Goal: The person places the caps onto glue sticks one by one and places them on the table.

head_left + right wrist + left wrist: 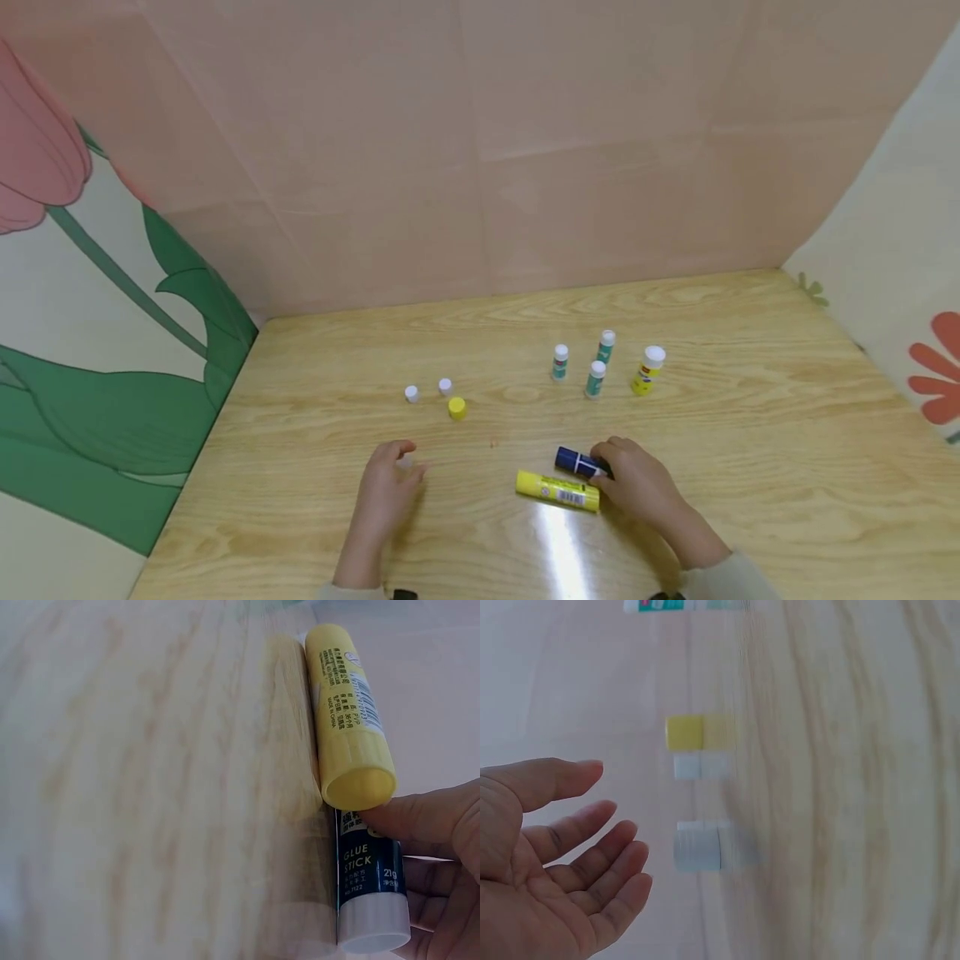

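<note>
My right hand (637,483) holds a dark blue glue stick (573,462) lying on the table, thumb on one side and fingers on the other. In the right wrist view the label on this glue stick (367,862) reads "GLUE STICK", and its near end is white. A yellow tube (557,490) with a barcode lies alongside, in front of it; its near end looks hollow. My left hand (386,492) has loosely curved fingers and nothing in them. Beside its fingertips stands a larger white cap (697,849), mostly hidden by the hand in the head view.
Beyond my left hand stand a yellow cap (457,408) and two small white caps, one (412,394) left of the other (446,387). Farther right, three small teal tubes with white tops (595,380) stand near a larger yellow one (648,371). A pink sheet (480,167) borders the table's back.
</note>
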`<state>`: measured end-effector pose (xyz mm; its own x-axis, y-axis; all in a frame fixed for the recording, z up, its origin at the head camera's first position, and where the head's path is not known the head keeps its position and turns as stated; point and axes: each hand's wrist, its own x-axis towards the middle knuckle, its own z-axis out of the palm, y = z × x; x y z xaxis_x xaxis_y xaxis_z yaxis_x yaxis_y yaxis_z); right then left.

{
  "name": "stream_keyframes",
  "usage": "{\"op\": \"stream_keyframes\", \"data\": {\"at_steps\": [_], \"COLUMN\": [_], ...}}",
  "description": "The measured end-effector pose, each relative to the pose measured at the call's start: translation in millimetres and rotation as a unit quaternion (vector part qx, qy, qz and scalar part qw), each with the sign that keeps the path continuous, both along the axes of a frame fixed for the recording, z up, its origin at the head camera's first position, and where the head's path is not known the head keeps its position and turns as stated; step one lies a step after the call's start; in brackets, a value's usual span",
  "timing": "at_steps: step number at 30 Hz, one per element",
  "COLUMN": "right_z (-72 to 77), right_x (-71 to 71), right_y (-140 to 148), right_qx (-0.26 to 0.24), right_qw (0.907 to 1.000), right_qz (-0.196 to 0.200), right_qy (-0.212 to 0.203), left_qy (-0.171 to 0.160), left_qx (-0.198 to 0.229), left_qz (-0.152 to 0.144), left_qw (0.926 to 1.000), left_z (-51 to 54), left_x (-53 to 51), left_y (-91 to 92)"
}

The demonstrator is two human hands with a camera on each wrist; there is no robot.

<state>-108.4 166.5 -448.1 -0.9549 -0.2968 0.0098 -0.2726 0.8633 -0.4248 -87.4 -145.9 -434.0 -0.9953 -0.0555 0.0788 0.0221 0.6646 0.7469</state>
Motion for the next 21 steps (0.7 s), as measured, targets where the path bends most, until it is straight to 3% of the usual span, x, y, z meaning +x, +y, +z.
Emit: {"op": "stream_keyframes", "data": {"at_steps": [14, 21], "right_z": [-0.1, 0.0], "right_x": [-2.6, -3.6], "right_y": [1.1, 2.7], "right_qx": [-0.009, -0.018], "right_qw": [0.9995, 0.9988], "right_qz": [-0.013, -0.018], "right_qy": [-0.026, -0.041], "left_qy": [0.003, -0.028], "left_qx": [-0.049, -0.055], "left_qz": [-0.009, -0.008], "left_qw": [0.9988, 0.9981], "left_z": [-0.5, -1.8], "left_x": [-3.4, -4.9], "left_y": [-7.0, -7.5]}}
